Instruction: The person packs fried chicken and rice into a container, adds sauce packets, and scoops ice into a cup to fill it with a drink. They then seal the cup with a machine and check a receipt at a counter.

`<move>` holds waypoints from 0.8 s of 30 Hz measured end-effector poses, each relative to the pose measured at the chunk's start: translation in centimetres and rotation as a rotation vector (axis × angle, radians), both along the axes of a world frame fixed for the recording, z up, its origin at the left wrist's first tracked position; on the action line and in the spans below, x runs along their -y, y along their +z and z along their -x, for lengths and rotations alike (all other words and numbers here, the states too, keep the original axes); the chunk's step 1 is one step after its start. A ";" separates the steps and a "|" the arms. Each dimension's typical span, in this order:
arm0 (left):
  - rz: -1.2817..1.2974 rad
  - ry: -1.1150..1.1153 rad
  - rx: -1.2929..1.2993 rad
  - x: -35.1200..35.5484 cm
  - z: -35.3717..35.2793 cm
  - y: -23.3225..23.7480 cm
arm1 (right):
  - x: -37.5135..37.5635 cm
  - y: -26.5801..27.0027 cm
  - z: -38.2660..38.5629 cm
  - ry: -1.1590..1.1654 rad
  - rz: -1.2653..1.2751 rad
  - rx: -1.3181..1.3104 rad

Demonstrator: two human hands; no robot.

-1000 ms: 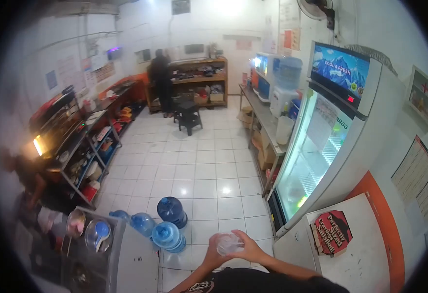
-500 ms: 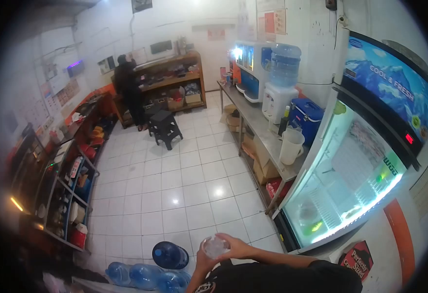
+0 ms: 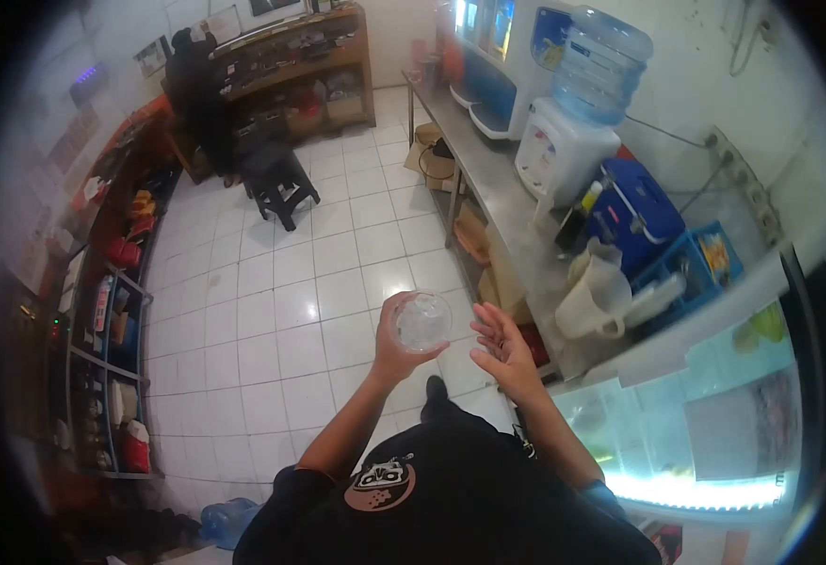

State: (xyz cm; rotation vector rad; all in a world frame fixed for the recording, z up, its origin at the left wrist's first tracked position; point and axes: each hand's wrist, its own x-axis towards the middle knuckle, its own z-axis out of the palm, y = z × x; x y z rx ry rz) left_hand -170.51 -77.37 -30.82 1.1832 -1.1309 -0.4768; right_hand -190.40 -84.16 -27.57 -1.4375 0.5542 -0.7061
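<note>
A clear plastic cup (image 3: 422, 323) with what looks like ice in it is in front of my body, seen from above. My left hand (image 3: 394, 356) is wrapped round its left and near side. To the right of the cup is my right hand (image 3: 509, 356), fingers spread, holding nothing and apart from the cup. A steel counter (image 3: 526, 250) runs just beyond my right hand. On it stand a pale plastic pitcher (image 3: 594, 299) and a blue cooler box (image 3: 631, 212).
A water dispenser (image 3: 564, 151) with a large bottle is on the counter. A lit glass-door fridge (image 3: 658, 414) stands at right. Far off, a person in dark clothes (image 3: 196, 104) stands by shelves near a black stool (image 3: 279, 184). Loaded racks (image 3: 102, 367) line the left.
My right hand has let go of the cup and moved off to its right; the left still holds it. My view has turned and I am closer to the counter.
</note>
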 end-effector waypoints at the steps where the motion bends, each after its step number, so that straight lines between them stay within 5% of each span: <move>1: 0.027 -0.032 -0.059 2.3 -0.9 0.1 | 2.3 -0.3 -1.1 -0.010 -0.003 -0.010; 8: -0.009 0.047 -0.127 13.0 -7.1 -0.6 | 13.3 -0.5 -12.9 0.194 0.087 -0.006; 15: -0.109 0.301 0.083 23.1 -19.0 -5.3 | 25.4 -4.8 -25.9 0.269 0.194 -0.083; 18: -0.126 0.188 -0.198 28.4 -24.2 -6.4 | 30.6 -5.6 -31.8 0.286 0.018 -0.135; 24: -0.177 -0.069 -0.193 41.1 -34.2 -5.1 | 40.7 -4.9 -39.4 0.057 0.039 -0.098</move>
